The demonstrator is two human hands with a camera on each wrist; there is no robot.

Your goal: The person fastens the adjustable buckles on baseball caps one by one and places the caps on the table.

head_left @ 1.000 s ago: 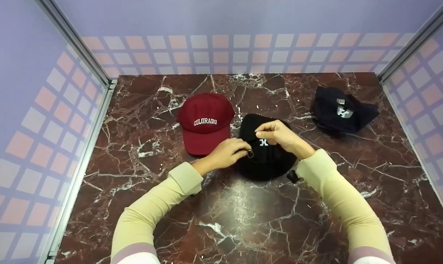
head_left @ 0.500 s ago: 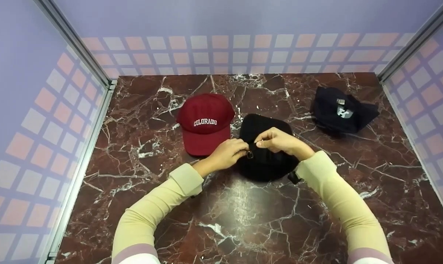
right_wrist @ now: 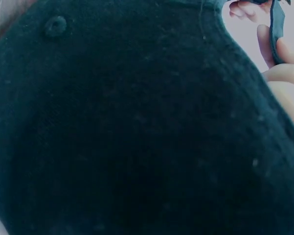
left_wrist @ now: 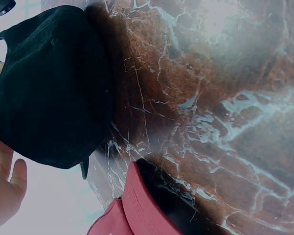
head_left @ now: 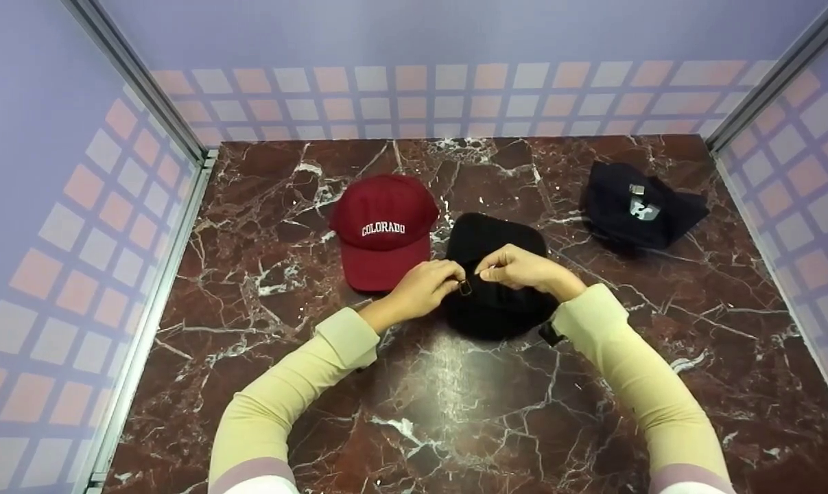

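Note:
A black baseball cap (head_left: pixel 496 315) rests on the table between both hands, its back strap towards me. My left hand (head_left: pixel 417 291) pinches the strap side at a small metal buckle (head_left: pixel 465 287). Just to its right, my right hand (head_left: pixel 516 267) pinches the strap's loose end; the right wrist view shows this dark strap (right_wrist: pixel 277 32) between thumb and finger. In the left wrist view the cap's crown (left_wrist: pixel 54 93) hides most of the left fingers. The right hand covers the white emblem on the cap.
Left of the black cap lies a red cap (head_left: pixel 385 206) lettered COLORADO, close to my left hand. A dark navy cap (head_left: pixel 619 213) lies on its side at the back right. Patterned walls (head_left: pixel 427 103) enclose the marbled table (head_left: pixel 414 412) at the back and sides.
My right hand has come down towards the buckle with the strap end, covering the white emblem. My left hand has stayed nearly still at the buckle.

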